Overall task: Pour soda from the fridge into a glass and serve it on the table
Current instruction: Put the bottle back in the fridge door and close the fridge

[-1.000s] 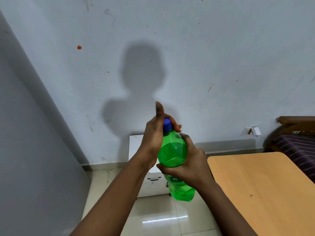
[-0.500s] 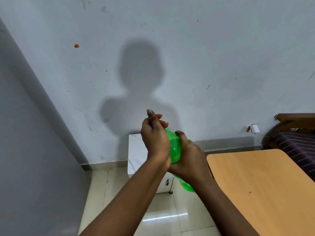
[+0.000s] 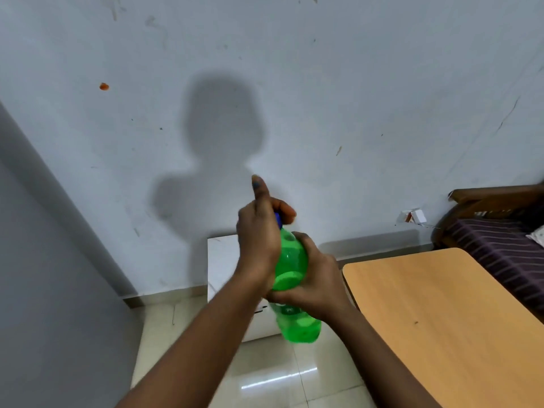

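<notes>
A green plastic soda bottle with a blue cap is held in the air in front of me, tilted with its top leaning away. My right hand wraps around the bottle's middle. My left hand is closed over the cap at the top, its thumb sticking up. Most of the cap is hidden by the left fingers. No glass is in view.
A light wooden table fills the lower right. A small white cabinet stands on the tiled floor against the grey wall, behind the bottle. A dark wooden seat with striped purple cushion sits at far right.
The bottle has tipped back up from a flatter tilt, so its lower body and cap show again. My left hand still grips the cap, with the thumb raised higher now.
</notes>
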